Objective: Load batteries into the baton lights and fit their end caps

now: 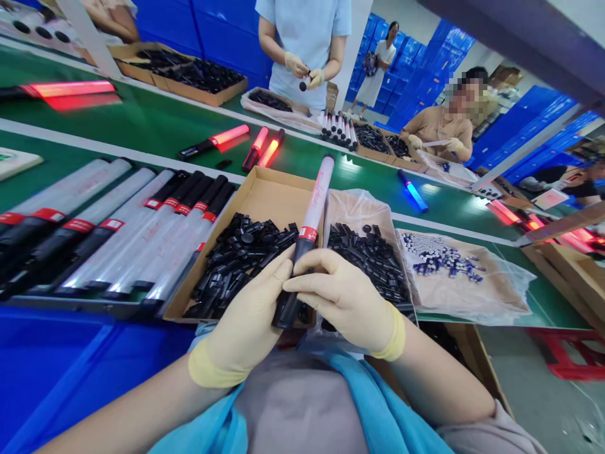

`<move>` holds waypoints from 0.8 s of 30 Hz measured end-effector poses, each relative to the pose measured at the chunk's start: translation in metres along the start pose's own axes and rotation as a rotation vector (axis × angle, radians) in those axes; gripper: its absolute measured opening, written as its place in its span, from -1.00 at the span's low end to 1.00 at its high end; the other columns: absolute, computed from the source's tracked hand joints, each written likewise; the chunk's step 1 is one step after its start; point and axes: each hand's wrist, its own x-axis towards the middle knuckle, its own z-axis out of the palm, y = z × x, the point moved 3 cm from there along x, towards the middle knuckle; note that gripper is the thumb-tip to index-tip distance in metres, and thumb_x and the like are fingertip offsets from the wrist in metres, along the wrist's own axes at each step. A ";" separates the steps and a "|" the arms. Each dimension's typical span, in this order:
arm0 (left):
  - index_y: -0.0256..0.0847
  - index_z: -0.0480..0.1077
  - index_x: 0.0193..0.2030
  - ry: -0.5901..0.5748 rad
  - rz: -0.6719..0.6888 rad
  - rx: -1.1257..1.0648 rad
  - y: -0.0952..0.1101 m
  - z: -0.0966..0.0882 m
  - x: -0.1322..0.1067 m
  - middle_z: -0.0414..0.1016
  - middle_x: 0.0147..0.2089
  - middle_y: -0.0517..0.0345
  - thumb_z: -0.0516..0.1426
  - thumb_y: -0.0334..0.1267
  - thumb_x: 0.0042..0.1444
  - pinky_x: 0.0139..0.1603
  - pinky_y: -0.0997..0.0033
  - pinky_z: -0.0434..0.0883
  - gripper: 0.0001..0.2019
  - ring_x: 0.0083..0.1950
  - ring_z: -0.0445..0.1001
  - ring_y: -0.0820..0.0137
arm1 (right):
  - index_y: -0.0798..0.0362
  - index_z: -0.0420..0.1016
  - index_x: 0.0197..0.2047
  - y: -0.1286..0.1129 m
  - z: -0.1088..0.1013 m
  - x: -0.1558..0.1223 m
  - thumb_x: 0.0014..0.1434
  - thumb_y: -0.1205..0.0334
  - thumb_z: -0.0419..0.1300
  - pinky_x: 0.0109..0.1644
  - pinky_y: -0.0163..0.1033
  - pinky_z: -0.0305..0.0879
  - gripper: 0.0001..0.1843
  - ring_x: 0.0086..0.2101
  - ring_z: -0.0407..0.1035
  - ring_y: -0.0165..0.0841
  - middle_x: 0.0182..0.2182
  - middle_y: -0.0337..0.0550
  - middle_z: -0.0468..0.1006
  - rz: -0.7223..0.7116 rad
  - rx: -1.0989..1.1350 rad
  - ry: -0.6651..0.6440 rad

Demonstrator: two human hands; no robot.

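Observation:
Both of my hands wear pale yellow gloves and hold one unlit baton light (317,200) in front of my body. It has a clear tube, a red band with a white label, and a black handle, and it tilts away from me. My left hand (253,309) wraps the handle from the left side. From the right, my right hand (343,293) grips the handle with thumb and fingers below the red band. Under the baton stands a cardboard tray (267,189) of small black plastic parts (241,258). Right of it is a plastic-lined box of black parts (373,261).
Unlit baton lights (151,233) lie in a row at left. A lined tray holds small batteries (442,258) at right. Lit red batons (231,134) and a blue one (416,194) lie on the green conveyor (359,173). Co-workers (302,44) sit or stand across it.

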 end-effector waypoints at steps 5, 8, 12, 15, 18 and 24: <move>0.08 0.47 0.25 -0.034 -0.040 -0.086 0.002 0.004 -0.001 0.46 0.30 0.23 0.29 -0.31 0.11 0.47 0.26 0.14 -0.47 0.40 0.28 0.19 | 0.00 0.40 0.10 0.003 0.008 -0.004 0.22 0.38 0.29 -0.06 -0.12 0.52 -0.62 -0.20 0.42 -0.36 0.08 -0.01 0.30 0.186 0.015 0.156; 0.04 0.42 0.29 -0.049 -0.170 -0.254 0.007 0.014 -0.001 0.53 0.21 0.10 0.18 -0.14 0.27 0.11 0.29 0.51 -0.56 0.19 0.50 0.19 | 0.00 0.37 0.09 0.002 0.003 -0.010 0.18 0.33 0.34 -0.11 -0.14 0.52 -0.58 -0.16 0.42 -0.31 0.01 -0.03 0.32 0.221 -0.017 0.289; -0.07 0.50 0.17 0.035 -0.339 -0.430 0.011 0.019 0.001 0.63 0.01 0.04 0.27 -0.22 0.18 -0.29 0.52 0.54 -0.61 -0.14 0.61 0.33 | 0.00 0.41 0.01 -0.013 0.008 -0.014 0.37 0.17 0.18 -0.04 -0.15 0.49 -0.82 -0.09 0.44 -0.27 -0.08 -0.06 0.47 -0.087 -0.155 0.157; -0.27 0.59 -0.03 0.113 -0.448 -0.533 0.013 0.020 0.008 0.65 -0.08 -0.09 0.22 -0.21 0.22 -0.11 0.45 0.56 -0.74 -0.13 0.62 0.30 | 0.06 0.45 -0.02 -0.017 0.027 -0.013 0.44 0.13 0.05 -0.28 -0.17 0.46 -0.77 -0.31 0.44 -0.32 -0.03 -0.04 0.55 -0.288 -0.379 -0.121; -0.29 0.61 -0.01 0.078 -0.490 -0.620 0.018 0.023 0.018 0.61 0.06 -0.19 0.02 0.00 0.35 0.16 0.24 0.50 -0.55 0.12 0.56 0.17 | 0.11 0.47 -0.03 0.000 0.031 -0.002 0.41 0.35 0.01 -0.29 -0.16 0.45 -0.78 -0.34 0.45 -0.32 0.01 0.00 0.56 -0.324 -0.545 -0.151; 0.03 0.41 0.29 0.049 -0.272 -0.576 0.015 0.002 0.026 0.38 0.38 0.11 0.03 0.12 0.32 0.41 0.11 0.23 -0.50 0.44 0.22 0.19 | 0.04 0.49 0.11 0.129 -0.035 0.051 0.33 0.49 0.01 0.35 -0.14 0.23 -0.61 0.25 0.30 -0.31 0.26 -0.05 0.42 0.222 -0.616 0.012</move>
